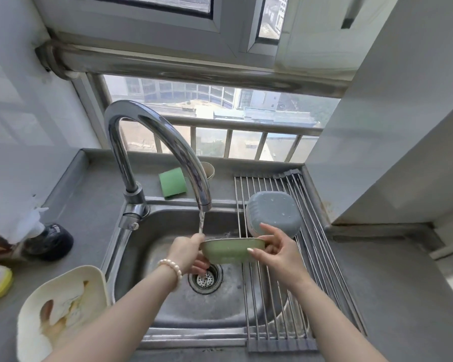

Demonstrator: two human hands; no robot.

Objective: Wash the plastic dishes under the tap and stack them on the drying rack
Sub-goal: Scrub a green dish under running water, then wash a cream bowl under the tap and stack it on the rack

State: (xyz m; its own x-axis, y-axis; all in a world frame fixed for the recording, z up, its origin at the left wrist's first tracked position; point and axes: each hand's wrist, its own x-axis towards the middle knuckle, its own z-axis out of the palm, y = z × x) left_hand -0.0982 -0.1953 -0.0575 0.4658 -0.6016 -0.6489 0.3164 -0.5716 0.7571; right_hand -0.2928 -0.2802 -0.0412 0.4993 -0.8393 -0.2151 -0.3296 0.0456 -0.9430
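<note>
Stained and unwashed, a cream square plastic plate [63,309] waits on the grey worktop [392,296] by your left forearm. Over the steel sink [168,304], you hold a shallow green plastic bowl [230,250] just beside the thin stream from the curved chrome tap [168,142]. Your left hand [187,253] clasps its left rim, fingers curled beneath; your right hand [279,250] pinches the right rim, thumb on the outer wall. The bowl looks light and stiff, likely slippery when wet, so a two-sided rim grip suits it. A grey-blue plastic container [272,214] sits upturned on the roll-up metal drying rack [285,296] spanning the sink's right side. A green sponge [173,184] lies behind the tap, below a barred window looking out on city buildings.
</note>
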